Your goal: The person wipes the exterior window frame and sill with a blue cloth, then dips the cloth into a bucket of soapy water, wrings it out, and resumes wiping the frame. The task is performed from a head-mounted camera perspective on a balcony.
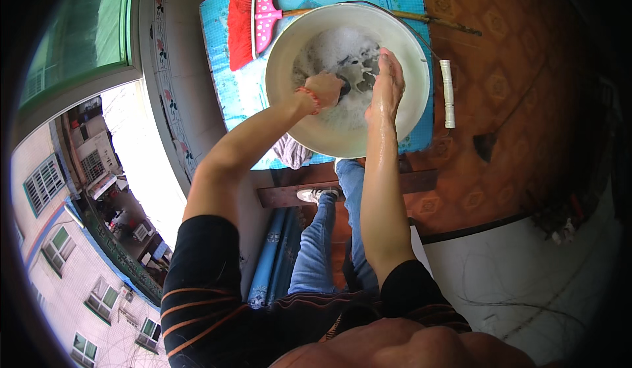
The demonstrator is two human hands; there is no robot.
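A large pale bucket [413,114] holds cloudy water with white suds [339,42]. My left hand [322,90] reaches into it from the left, with an orange-red bracelet at the wrist. Its fingers are closed at a small dark item [344,86], partly hidden by the hand and too unclear to name. My right hand [388,81] is over the right part of the water, wet with suds up the forearm. Its fingers are stretched out and hold nothing that I can see. Below the foam, whatever lies in the water cannot be made out.
The bucket stands on a blue patterned table cover [224,29]. Behind it lies a broom [263,19] with red bristles and a pink dotted head. The bucket's white handle grip [447,95] hangs at the right. A striped cloth [291,152] lies at the front; an open window [141,151] is left.
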